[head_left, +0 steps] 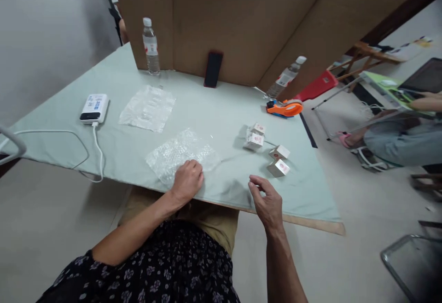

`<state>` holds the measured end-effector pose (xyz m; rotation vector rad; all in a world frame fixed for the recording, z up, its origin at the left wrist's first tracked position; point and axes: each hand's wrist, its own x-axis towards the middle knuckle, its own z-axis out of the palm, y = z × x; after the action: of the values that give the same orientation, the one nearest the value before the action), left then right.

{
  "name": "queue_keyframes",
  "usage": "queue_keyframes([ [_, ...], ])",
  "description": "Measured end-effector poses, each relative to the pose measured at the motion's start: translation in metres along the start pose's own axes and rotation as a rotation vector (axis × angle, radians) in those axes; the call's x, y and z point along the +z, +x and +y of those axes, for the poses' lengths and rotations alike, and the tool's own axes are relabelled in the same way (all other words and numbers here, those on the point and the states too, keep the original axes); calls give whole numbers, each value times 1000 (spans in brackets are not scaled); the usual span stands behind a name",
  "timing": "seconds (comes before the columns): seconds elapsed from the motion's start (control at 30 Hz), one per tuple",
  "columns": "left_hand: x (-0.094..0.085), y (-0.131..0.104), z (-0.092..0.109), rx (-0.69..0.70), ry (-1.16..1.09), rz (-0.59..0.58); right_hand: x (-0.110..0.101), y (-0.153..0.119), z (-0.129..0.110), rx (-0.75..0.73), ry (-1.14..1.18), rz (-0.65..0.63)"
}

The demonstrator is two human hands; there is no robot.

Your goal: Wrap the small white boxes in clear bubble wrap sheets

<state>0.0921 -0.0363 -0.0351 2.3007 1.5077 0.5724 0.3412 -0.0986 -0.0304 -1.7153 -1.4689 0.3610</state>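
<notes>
A sheet of clear bubble wrap (183, 148) lies on the table near its front edge. My left hand (188, 181) rests on the sheet's lower right part, fingers curled in and closed on it; the fingertips are hidden. My right hand (268, 201) hovers by the front edge, thumb and forefinger slightly apart with nothing visible between them. Beyond it are several small pale boxes: one pair (254, 141) sits further back, and another pair (279, 168) stands closer to the right hand.
Another crumpled clear sheet (148, 108) lies behind, beside a white power bank (95, 108) with a cable. Bottles (151, 52), a dark phone (213, 69) and an orange tape dispenser (285, 108) line the cardboard screen (228, 22). At right, a person sits by a green table (383, 86).
</notes>
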Motion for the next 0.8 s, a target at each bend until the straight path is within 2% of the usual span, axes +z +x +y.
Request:
queue_keyframes([
  [0.1,9,10,25,47,-202,-88,-2,-4,0,-11,-1,8],
  [0.17,5,9,27,118,-283,-73,-9,-3,6,-8,-26,56],
  [0.27,-10,0,4,218,-180,35,-27,7,28,29,-123,172],
  [0.4,-20,-17,-33,202,76,7,-48,37,72,61,-293,275],
  [0.47,-15,-21,-35,181,142,-41,-50,55,91,111,-332,283],
  [0.53,-6,-18,-28,154,177,-59,-49,68,101,176,-326,244],
  [0.63,6,-3,-13,94,181,-36,-45,73,90,202,-271,183],
  [0.73,8,7,-7,73,119,-33,-34,61,48,123,-168,163],
  [0.8,4,6,-10,78,88,-20,-18,52,14,37,-96,86],
])
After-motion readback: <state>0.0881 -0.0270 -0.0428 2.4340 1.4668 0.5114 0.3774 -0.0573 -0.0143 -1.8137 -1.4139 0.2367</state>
